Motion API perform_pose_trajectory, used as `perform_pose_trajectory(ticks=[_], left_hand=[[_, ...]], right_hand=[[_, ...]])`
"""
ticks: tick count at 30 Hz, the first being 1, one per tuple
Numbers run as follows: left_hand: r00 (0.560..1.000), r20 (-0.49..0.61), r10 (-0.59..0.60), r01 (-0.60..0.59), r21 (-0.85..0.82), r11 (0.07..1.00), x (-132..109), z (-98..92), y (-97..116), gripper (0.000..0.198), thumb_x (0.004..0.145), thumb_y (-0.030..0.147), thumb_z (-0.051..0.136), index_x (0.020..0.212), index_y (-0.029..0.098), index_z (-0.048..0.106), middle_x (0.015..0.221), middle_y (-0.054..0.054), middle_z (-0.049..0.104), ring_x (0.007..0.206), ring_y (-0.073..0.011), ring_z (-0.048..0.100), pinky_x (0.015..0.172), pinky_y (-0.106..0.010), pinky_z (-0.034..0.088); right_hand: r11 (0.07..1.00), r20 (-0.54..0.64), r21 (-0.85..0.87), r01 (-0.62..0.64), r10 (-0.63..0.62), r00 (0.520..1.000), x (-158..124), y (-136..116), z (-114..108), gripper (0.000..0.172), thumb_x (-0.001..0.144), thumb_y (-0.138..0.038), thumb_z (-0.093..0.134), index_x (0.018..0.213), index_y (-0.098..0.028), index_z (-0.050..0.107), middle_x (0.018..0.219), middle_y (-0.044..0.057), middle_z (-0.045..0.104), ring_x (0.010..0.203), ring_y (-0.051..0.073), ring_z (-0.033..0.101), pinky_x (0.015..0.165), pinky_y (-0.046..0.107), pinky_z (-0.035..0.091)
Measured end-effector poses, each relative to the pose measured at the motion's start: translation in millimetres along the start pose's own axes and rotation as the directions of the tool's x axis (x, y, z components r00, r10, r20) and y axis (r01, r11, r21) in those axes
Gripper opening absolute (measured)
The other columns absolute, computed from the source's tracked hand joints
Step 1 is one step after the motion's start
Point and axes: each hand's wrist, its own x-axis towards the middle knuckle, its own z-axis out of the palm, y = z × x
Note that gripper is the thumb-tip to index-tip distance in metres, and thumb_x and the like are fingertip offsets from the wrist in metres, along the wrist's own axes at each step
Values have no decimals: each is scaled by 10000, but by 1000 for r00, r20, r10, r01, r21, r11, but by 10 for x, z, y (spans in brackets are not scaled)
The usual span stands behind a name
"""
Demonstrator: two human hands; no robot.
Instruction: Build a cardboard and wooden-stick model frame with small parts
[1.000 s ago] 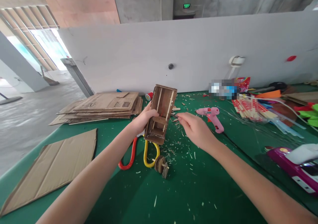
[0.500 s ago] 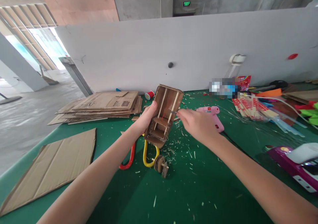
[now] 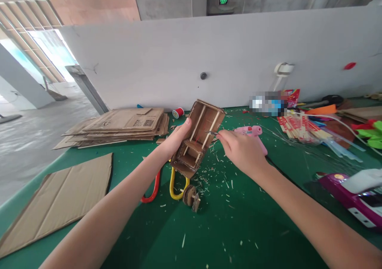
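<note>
My left hand [image 3: 180, 137] is closed around the left side of a narrow open cardboard box [image 3: 199, 123], held tilted above the table. Inside the box run two pale wooden sticks, and a crosswise cardboard divider sits near its lower end. My right hand [image 3: 238, 146] pinches a thin dark pointed tool [image 3: 212, 133], whose tip reaches over the box's right stick; its kind is not clear. Below the box lie a red loop handle [image 3: 154, 189] and a yellow loop handle [image 3: 176, 191], their upper ends hidden. Beside them rests a small piece of cardboard discs on a stick [image 3: 190, 196].
On the green table [image 3: 232, 237], scraps lie scattered. Stacked cardboard [image 3: 122, 123], a flat sheet [image 3: 64, 197] and a red thread spool [image 3: 178, 112] are leftward. A pink glue gun [image 3: 253, 131], stick packets [image 3: 294, 126] and a purple iron [image 3: 346, 195] lie rightward.
The box has shifted slightly to the right and leans a little more. My right hand and the thin tool stay at its right side. The camera view has moved slightly.
</note>
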Motion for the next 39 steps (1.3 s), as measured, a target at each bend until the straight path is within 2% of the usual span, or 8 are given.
perform_pose_trajectory(ticks=[6, 13, 17, 20, 24, 28, 34, 39], left_hand=[[994, 39, -101, 102, -13, 995, 27, -81, -29, 698, 734, 733, 479, 1148, 191, 631, 794, -89, 725, 859, -284, 689, 739, -380, 562], [983, 53, -177, 180, -56, 982, 70, -132, -82, 733, 732, 761, 434, 1134, 183, 639, 831, -115, 727, 816, -302, 692, 695, -398, 566], [983, 63, -172, 177, -95, 980, 66, -149, -96, 729, 730, 750, 458, 1156, 184, 629, 880, -116, 730, 858, -300, 688, 715, -386, 569], [979, 92, -179, 188, -98, 977, 55, -150, -86, 736, 748, 733, 459, 1214, 179, 593, 945, -109, 729, 925, -296, 677, 780, -377, 558], [970, 122, -212, 227, -128, 966, 59, -150, -85, 748, 757, 721, 466, 1266, 179, 550, 1015, -96, 720, 987, -299, 658, 829, -383, 542], [975, 145, -169, 194, -176, 965, 82, -159, -108, 729, 778, 718, 434, 1228, 165, 583, 1007, -110, 723, 999, -307, 653, 858, -383, 527], [977, 154, -145, 169, -155, 973, 102, -184, -132, 708, 808, 696, 409, 1242, 160, 570, 1015, -113, 720, 1013, -291, 649, 905, -379, 501], [981, 143, -134, 154, -143, 978, 125, -231, -164, 721, 802, 711, 395, 1231, 162, 582, 1027, -116, 714, 1029, -297, 641, 880, -382, 515]], right_hand=[[998, -92, 12, -57, 58, 994, 99, -34, -15, 379, 970, -328, 280, 907, -187, 625, 782, 56, 670, 573, 134, 523, 489, 281, 155], [1000, 21, 7, 28, -28, 999, -13, -90, 73, 404, 974, -337, 268, 841, -191, 620, 679, 38, 640, 534, 126, 510, 468, 283, 145], [999, -102, 5, -32, 32, 994, 79, -54, 42, 371, 972, -325, 283, 871, -185, 611, 703, 40, 645, 522, 115, 492, 469, 272, 144], [1000, -167, -16, -14, 11, 986, 99, -14, 45, 361, 972, -322, 296, 845, -176, 601, 662, 28, 630, 500, 107, 472, 467, 264, 137], [997, -183, -44, 70, -77, 980, -46, -35, 130, 359, 967, -316, 328, 771, -172, 591, 609, 10, 618, 480, 99, 479, 451, 260, 131], [984, -132, -58, 168, -174, 976, -134, -115, 201, 351, 961, -302, 352, 737, -182, 594, 595, -7, 622, 427, 86, 454, 428, 265, 116], [997, -229, -69, 23, -38, 973, 46, -79, 131, 348, 968, -295, 334, 809, -164, 615, 605, 19, 612, 452, 93, 453, 427, 259, 131], [994, -198, -55, 97, -106, 974, -73, -113, 215, 371, 968, -301, 332, 746, -160, 593, 569, 6, 583, 433, 82, 439, 420, 251, 138]])
